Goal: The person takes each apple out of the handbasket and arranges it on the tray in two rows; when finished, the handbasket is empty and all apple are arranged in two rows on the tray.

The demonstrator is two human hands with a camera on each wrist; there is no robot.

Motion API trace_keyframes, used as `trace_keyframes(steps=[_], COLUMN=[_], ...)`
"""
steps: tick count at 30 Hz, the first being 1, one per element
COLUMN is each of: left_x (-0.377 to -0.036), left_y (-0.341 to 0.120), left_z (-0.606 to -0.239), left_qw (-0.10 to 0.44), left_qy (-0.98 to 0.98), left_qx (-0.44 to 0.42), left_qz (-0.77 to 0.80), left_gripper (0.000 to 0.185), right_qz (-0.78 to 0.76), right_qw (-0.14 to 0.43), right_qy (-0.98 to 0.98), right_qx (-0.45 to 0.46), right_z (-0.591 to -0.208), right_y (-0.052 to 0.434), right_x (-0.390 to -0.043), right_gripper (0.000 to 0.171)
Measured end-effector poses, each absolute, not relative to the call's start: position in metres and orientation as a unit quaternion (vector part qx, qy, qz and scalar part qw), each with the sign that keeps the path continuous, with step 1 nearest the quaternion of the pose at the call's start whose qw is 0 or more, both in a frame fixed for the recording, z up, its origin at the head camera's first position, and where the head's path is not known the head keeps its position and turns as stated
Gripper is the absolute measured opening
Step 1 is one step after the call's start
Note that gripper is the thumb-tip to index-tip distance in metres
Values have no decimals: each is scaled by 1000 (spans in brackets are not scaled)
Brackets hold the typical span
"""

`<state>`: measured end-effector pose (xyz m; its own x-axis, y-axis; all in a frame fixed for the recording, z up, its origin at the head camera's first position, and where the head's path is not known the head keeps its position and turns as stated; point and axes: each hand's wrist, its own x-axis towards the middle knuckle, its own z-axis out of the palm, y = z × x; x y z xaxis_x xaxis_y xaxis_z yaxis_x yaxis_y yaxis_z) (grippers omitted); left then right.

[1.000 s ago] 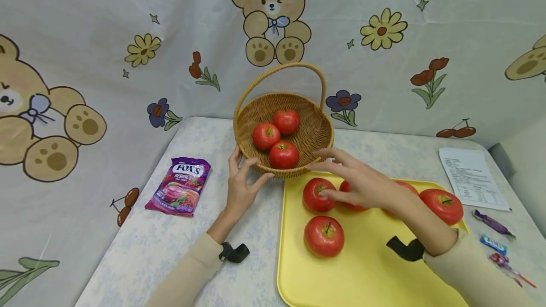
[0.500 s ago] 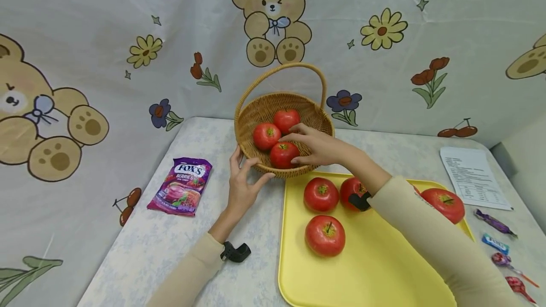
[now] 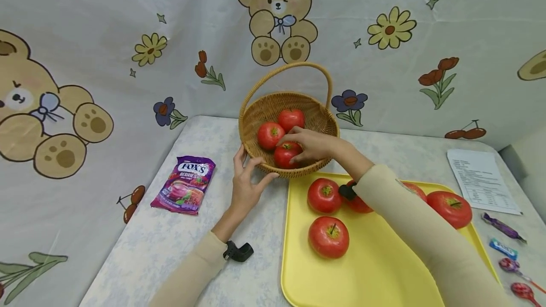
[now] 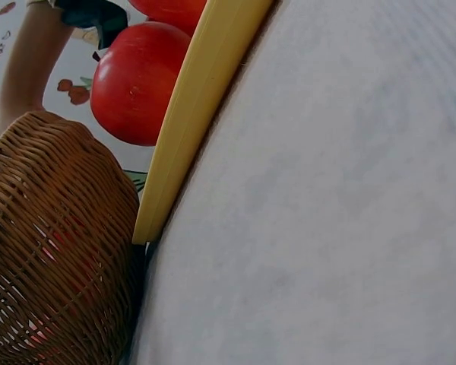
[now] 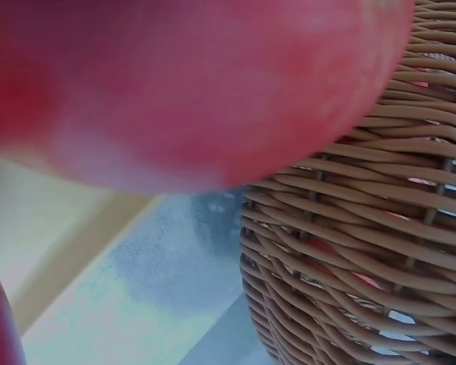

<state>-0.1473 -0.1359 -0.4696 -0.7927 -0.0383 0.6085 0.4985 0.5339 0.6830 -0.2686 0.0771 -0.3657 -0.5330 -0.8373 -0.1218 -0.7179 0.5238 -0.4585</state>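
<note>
A round wicker basket [image 3: 313,113] with an arched handle leans toward me, three red apples inside. My left hand [image 3: 246,186] holds its front left side from outside, fingers spread and thumb near the front rim. Inside the basket, my right hand [image 3: 314,145] grips the front apple [image 3: 281,157], fingers over its top and thumb at its right side. Behind that one lie the left apple [image 3: 269,136] and the rear apple [image 3: 292,119]. In the left wrist view the basket's woven outside [image 4: 57,243] fills the left. A blurred apple [image 5: 213,91] looms large in the right wrist view.
On a yellow tray [image 3: 362,276] several more apples lie, one apple [image 3: 328,237] toward its front left. A purple candy bag [image 3: 186,185] lies at left. At right are a printed sheet [image 3: 483,181], a purple wrapped candy [image 3: 505,228], a blue packet [image 3: 504,248] and a lollipop [image 3: 522,291].
My right hand has moved left from over the tray's back edge into the basket and taken hold of the front apple. The left hand stays at the basket's side.
</note>
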Motion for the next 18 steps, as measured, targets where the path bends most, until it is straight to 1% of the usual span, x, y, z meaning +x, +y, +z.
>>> trace_keyframes(steps=[4,7,14,18], left_x=[-147,-146,-146,-146], left_y=[-136,-136,-134,-134], left_z=[-467,-466,-467,-468], left_qw=[292,292,290,289], left_qy=[-829,-829,-828,-828], left_qx=[-137,-136,-136,-137], left_qz=[-458,-456,-460,-461], left_gripper=[42,42,42,41], right_qz=[-168,-161,-153,-152], right_qw=[195,203,198,184], right_qy=[857,852,854,855], right_qx=[-446,-455,-457,-461], right_z=[-367,-369,-374,-376], right_y=[73,71,69,69], right_x=[-270,-271,-273,-273], right_gripper=[54,55,51,50])
